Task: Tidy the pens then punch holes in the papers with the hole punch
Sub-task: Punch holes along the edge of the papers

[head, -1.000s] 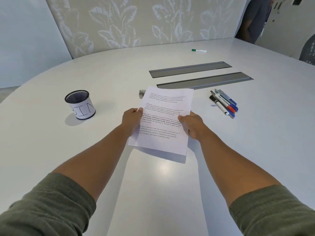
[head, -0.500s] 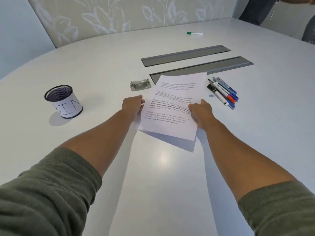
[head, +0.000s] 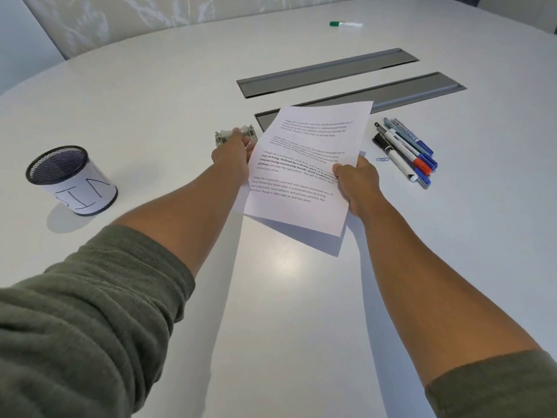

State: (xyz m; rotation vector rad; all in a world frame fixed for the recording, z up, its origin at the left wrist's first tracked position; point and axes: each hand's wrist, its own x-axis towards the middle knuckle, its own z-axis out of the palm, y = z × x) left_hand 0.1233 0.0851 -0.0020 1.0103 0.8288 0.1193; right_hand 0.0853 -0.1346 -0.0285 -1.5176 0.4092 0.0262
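My right hand point(head: 358, 185) pinches the right edge of the printed white papers point(head: 304, 164), which are lifted off the white table point(head: 271, 297) and throw a shadow beneath. My left hand point(head: 233, 155) has reached forward onto the small metal hole punch point(head: 224, 137), its fingers over the punch's near side; whether they grip it is hard to tell. Several pens and markers point(head: 404, 149) lie loose in a bunch to the right of the papers. A black mesh pen cup point(head: 70, 179) with a paper label stands at the far left with nothing visible inside.
Two grey recessed cable trays point(head: 328, 72) run across the table behind the papers. A green-capped marker point(head: 345, 24) lies far back. A small blue paper clip point(head: 382, 159) sits between the papers and the pens.
My left hand let go of the papers' left edge and moved forward to the hole punch. My right hand alone holds the papers now.
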